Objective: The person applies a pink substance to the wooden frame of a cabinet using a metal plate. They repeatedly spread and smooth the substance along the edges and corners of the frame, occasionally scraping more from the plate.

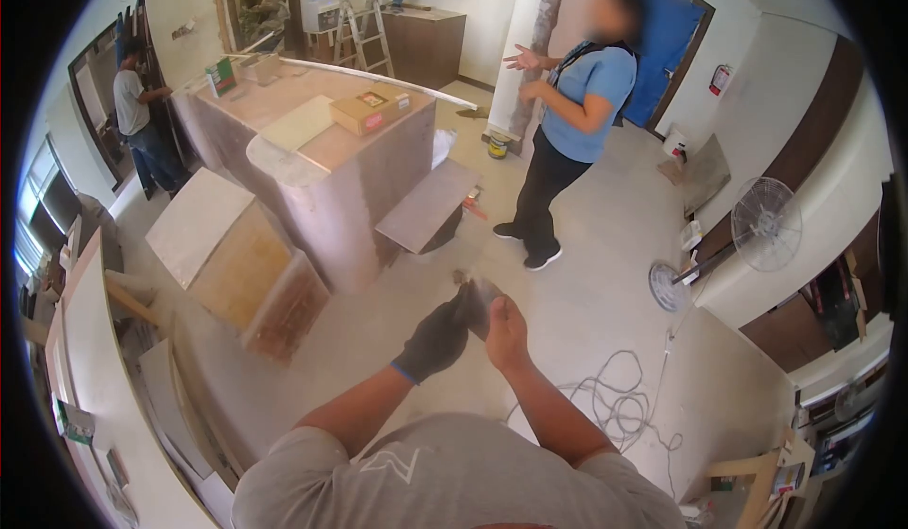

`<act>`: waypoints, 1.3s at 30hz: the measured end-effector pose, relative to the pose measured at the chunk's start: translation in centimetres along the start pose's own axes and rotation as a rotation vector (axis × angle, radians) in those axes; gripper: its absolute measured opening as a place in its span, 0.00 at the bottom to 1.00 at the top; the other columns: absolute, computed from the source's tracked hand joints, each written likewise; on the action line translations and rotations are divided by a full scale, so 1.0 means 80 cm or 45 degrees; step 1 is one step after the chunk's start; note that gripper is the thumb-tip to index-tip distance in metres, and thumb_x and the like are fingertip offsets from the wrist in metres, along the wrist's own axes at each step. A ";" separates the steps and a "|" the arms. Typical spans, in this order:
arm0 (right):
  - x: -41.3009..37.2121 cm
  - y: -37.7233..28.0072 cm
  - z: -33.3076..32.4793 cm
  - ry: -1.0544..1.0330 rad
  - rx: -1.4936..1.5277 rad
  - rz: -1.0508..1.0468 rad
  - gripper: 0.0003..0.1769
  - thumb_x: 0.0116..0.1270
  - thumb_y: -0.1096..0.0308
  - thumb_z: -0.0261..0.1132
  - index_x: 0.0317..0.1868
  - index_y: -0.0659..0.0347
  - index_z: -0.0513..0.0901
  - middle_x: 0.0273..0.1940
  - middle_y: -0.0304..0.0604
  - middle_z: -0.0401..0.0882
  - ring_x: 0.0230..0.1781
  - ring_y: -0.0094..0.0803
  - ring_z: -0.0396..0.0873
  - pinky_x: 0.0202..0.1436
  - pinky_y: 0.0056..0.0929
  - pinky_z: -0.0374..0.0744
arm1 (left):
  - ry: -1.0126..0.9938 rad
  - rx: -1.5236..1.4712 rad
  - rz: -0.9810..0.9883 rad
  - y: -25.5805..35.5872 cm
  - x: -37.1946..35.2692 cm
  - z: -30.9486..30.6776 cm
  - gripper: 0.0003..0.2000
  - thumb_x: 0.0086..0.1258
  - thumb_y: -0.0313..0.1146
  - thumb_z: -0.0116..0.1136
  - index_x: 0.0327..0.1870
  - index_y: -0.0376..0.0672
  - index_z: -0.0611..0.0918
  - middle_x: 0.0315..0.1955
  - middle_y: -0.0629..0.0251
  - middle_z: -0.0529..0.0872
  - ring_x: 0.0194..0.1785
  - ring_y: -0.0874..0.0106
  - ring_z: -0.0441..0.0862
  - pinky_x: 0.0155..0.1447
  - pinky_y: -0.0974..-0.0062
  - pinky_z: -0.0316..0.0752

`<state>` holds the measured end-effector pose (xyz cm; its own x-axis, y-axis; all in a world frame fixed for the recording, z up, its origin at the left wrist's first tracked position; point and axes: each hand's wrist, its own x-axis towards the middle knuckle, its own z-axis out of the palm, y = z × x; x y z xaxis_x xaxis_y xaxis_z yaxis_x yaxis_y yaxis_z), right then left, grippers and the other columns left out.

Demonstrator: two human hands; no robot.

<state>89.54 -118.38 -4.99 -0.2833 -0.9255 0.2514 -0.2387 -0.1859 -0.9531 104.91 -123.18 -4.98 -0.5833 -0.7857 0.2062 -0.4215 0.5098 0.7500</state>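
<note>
Both my hands meet in front of my chest, over the pale floor. My left hand (438, 340) wears a dark glove with a blue cuff, and its fingers are closed at a dark grey, flat-looking piece (483, 300). Bare, my right hand (508, 333) grips the same piece from the right, thumb pointing up along it. I cannot tell what kind of thing it is. Beyond my fingertips, a small brownish spot (460, 277) shows against the floor.
A dusty counter (322, 184) stands ahead, a cardboard box (370, 109) on it. Boards (222, 250) lean at its left. A person in blue (586, 103) stands ahead right, near a pedestal fan (764, 224). Loose cable (615, 401) lies right. Another person (137, 103) stands far left.
</note>
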 end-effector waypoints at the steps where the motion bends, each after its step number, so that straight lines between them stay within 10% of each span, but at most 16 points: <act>1: 0.003 -0.005 0.000 0.040 0.016 -0.006 0.28 0.85 0.52 0.48 0.67 0.68 0.77 0.46 0.47 0.79 0.47 0.36 0.78 0.57 0.34 0.75 | 0.029 0.014 0.069 -0.011 0.000 -0.003 0.29 0.75 0.31 0.49 0.77 0.35 0.63 0.61 0.42 0.80 0.59 0.47 0.81 0.61 0.58 0.77; 10: -0.017 -0.035 0.037 0.084 0.001 -0.099 0.23 0.84 0.58 0.50 0.66 0.67 0.77 0.44 0.47 0.79 0.42 0.32 0.78 0.50 0.29 0.76 | 0.203 -0.212 0.023 -0.011 0.016 -0.012 0.28 0.75 0.27 0.53 0.77 0.41 0.67 0.65 0.48 0.79 0.63 0.53 0.80 0.65 0.62 0.75; 16: -0.016 -0.056 0.019 0.320 0.262 0.018 0.34 0.85 0.46 0.46 0.67 0.73 0.74 0.64 0.51 0.79 0.66 0.36 0.76 0.70 0.35 0.71 | 0.326 -0.049 0.360 0.037 0.004 -0.028 0.37 0.59 0.11 0.53 0.74 0.46 0.72 0.67 0.42 0.74 0.56 0.50 0.83 0.63 0.61 0.77; 20: -0.028 -0.042 -0.006 0.455 0.253 -0.130 0.30 0.85 0.47 0.48 0.59 0.70 0.77 0.51 0.41 0.79 0.49 0.26 0.74 0.54 0.27 0.73 | 0.388 0.071 0.610 0.025 0.015 -0.028 0.41 0.52 0.08 0.52 0.72 0.47 0.76 0.72 0.39 0.66 0.55 0.51 0.83 0.63 0.63 0.78; 26: -0.049 -0.052 -0.055 0.507 0.074 0.006 0.24 0.85 0.51 0.51 0.55 0.67 0.79 0.45 0.36 0.78 0.43 0.21 0.73 0.48 0.24 0.74 | 0.322 -0.180 0.614 0.029 0.003 -0.051 0.30 0.63 0.13 0.54 0.68 0.47 0.79 0.68 0.48 0.75 0.62 0.59 0.81 0.60 0.66 0.81; 30: -0.056 -0.069 -0.055 0.517 0.040 -0.166 0.21 0.85 0.57 0.51 0.57 0.68 0.79 0.49 0.40 0.80 0.49 0.24 0.75 0.55 0.26 0.75 | 0.111 -1.379 -0.016 -0.027 -0.005 -0.030 0.21 0.76 0.24 0.56 0.69 0.38 0.74 0.65 0.57 0.77 0.67 0.64 0.77 0.62 0.67 0.79; 34: -0.069 -0.070 -0.047 0.378 -0.346 -0.384 0.17 0.79 0.67 0.57 0.62 0.67 0.79 0.51 0.50 0.82 0.50 0.38 0.81 0.55 0.34 0.78 | -0.025 -2.117 0.032 0.011 -0.001 -0.051 0.25 0.79 0.29 0.56 0.74 0.38 0.66 0.67 0.59 0.74 0.66 0.61 0.78 0.64 0.57 0.80; 37: -0.069 -0.080 -0.021 0.245 -0.681 -0.530 0.18 0.75 0.71 0.60 0.63 0.65 0.79 0.51 0.54 0.82 0.49 0.47 0.81 0.54 0.36 0.79 | 0.078 -2.206 -0.048 -0.009 0.000 -0.013 0.19 0.81 0.31 0.52 0.70 0.38 0.71 0.62 0.59 0.78 0.62 0.62 0.80 0.59 0.59 0.82; 39: -0.066 -0.087 -0.002 0.168 -0.809 -0.523 0.19 0.74 0.72 0.61 0.64 0.63 0.79 0.50 0.55 0.81 0.48 0.51 0.81 0.54 0.37 0.79 | 0.180 -1.395 0.101 -0.050 0.001 0.027 0.21 0.80 0.36 0.57 0.68 0.38 0.73 0.58 0.60 0.82 0.58 0.66 0.82 0.59 0.65 0.81</act>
<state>92.56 -112.14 0.32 -0.1554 -0.7685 0.6207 -0.8253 -0.2443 -0.5091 105.04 -124.54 -9.26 -0.4677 -0.8330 0.2957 0.4966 0.0291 0.8675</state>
